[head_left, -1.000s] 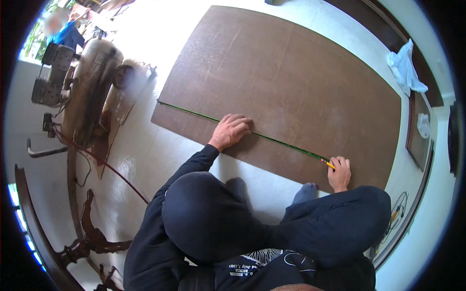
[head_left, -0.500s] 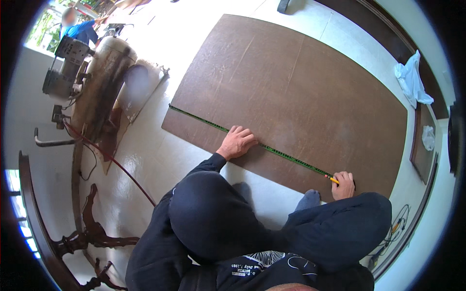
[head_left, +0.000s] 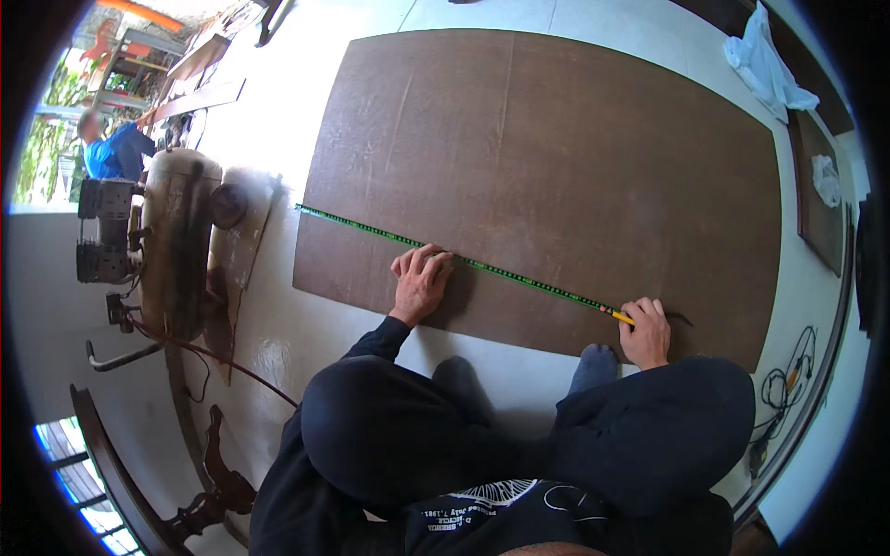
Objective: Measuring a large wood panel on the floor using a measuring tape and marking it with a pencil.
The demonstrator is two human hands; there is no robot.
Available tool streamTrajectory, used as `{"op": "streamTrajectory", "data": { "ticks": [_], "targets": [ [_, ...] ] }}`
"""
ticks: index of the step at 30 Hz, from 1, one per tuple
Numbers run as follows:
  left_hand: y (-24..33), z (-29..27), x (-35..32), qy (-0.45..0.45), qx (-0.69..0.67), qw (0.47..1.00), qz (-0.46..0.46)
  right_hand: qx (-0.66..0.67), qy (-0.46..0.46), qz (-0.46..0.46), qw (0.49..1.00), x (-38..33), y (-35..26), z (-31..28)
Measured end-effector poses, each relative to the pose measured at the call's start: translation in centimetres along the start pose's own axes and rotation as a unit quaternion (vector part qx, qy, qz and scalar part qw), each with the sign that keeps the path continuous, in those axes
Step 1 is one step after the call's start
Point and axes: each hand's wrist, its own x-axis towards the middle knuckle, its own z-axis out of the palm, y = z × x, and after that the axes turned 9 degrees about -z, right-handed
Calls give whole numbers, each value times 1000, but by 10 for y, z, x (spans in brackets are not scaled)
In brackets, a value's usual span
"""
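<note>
Crouching over the brown board [head_left: 593, 157] on the floor, I pressed my left hand [head_left: 419, 283], fingers flat and spread, on the green straightedge [head_left: 482, 267] lying across it; my right hand [head_left: 646, 332] pinched a yellow pencil [head_left: 623, 317] at its end.

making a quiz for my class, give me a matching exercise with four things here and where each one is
Things:
1. left hand
2. right hand
3. white cloth
4. air compressor tank

Places:
A. floor left of the brown board
B. pressing the green tape measure flat on the board
C. holding a yellow pencil at the tape's near end
D. beyond the board's far right corner

Pairs: 1-B, 2-C, 3-D, 4-A
</note>
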Motion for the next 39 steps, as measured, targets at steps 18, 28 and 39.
{"op": "streamTrajectory", "data": {
  "ticks": [18,28,39],
  "targets": [
    [57,32,141,-169,-102,980,23,177,-234,191,937,5,-64,17],
    [33,35,133,-170,-40,983,57,288,-295,117,904,24,-132,99],
    [8,23,117,-180,-55,980,64,317,-393,127,854,22,-152,106]
  ]
}}
